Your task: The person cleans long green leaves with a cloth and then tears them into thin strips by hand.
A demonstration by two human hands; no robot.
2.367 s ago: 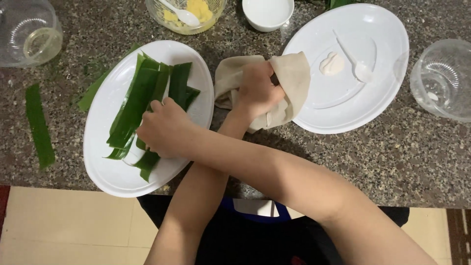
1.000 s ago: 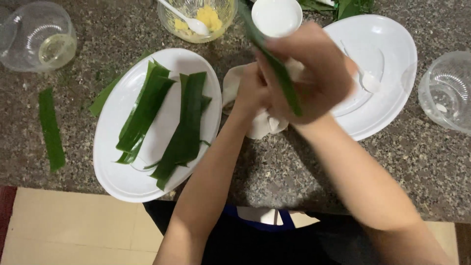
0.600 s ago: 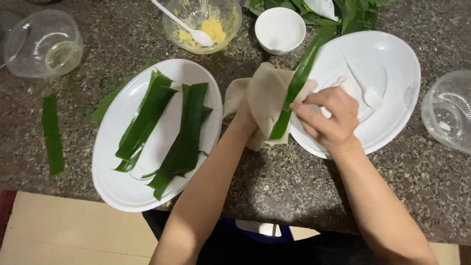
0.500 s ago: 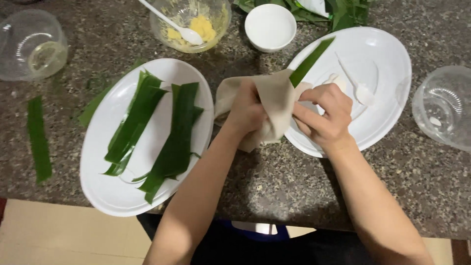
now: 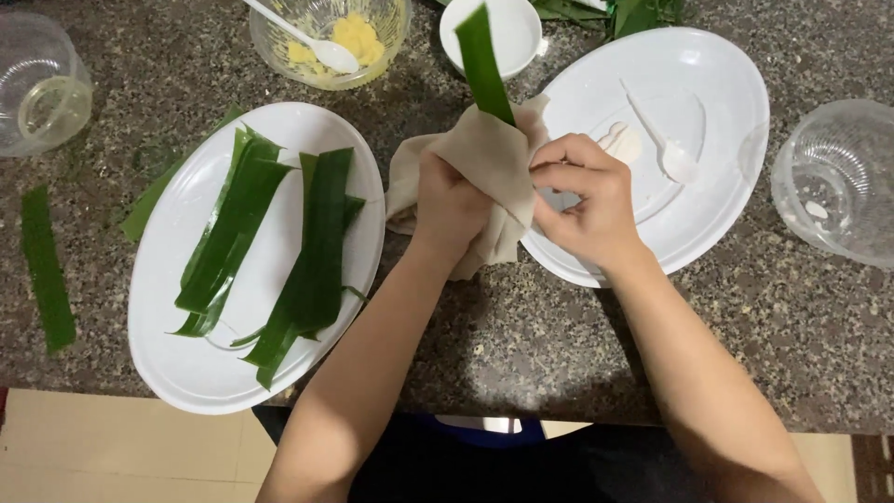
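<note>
Fingers of the left hand (image 5: 454,200) are curled tight around a beige cloth (image 5: 484,158) wrapped about a green leaf strip (image 5: 482,61) that sticks up out of it, while the right hand (image 5: 587,200) pinches the cloth's edge, though whether it also grips the leaf's lower end is hidden. Going left to right, a stray strip (image 5: 45,270) lies on the stone counter (image 5: 521,345), and several strips (image 5: 279,242) lie on the left white plate (image 5: 186,373), so judging by that the wiping looks partly done. More leaves (image 5: 643,11) wait past the right plate (image 5: 717,102).
</note>
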